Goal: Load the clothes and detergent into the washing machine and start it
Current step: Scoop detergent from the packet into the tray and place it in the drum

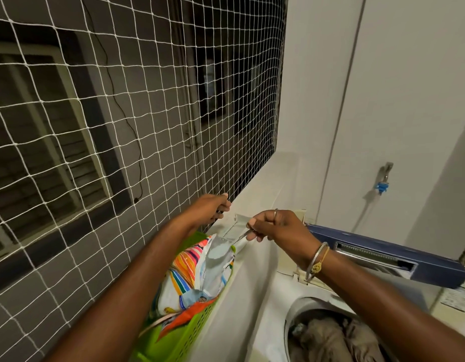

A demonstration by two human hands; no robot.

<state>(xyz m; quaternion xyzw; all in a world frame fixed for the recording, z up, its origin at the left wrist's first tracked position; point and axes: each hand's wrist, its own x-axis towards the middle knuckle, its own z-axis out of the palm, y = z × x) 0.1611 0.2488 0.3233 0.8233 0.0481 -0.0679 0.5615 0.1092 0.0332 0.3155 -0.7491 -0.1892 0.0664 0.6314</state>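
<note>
Here, above the white ledge (265,184), left hand (210,209) grips netting (147,113), right hand (278,227) pinches a spoon (240,236).

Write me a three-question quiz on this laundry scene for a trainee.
1. True or false: clothes already lie in the washer drum.
2. The detergent bag stands in: A) a green basket, B) a blue bucket, C) a sink.
3. Which hand pinches the thin metal utensil at the bag's mouth?
Key: 1 true; 2 A; 3 the right hand.
</note>
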